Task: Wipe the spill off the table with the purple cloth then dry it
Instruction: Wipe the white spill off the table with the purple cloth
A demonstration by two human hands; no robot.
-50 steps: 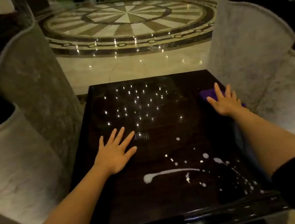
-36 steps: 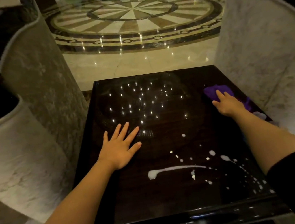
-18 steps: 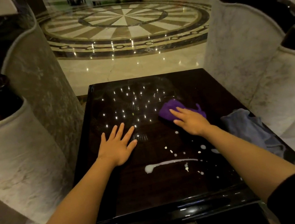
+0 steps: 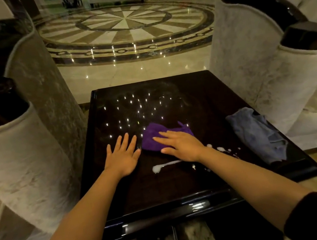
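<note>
Pressing purple cloth (image 4: 153,139) flat under open right hand (image 4: 181,146), left hand (image 4: 123,157) splayed empty on table (image 4: 191,99); white spill (image 4: 165,165) untouched, grey cloth (image 4: 257,132) unused, wiping and drying both remain.

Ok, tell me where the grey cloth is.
In the head view, the grey cloth lies bunched along the table's right edge, right of the spill and apart from the right hand.
</note>
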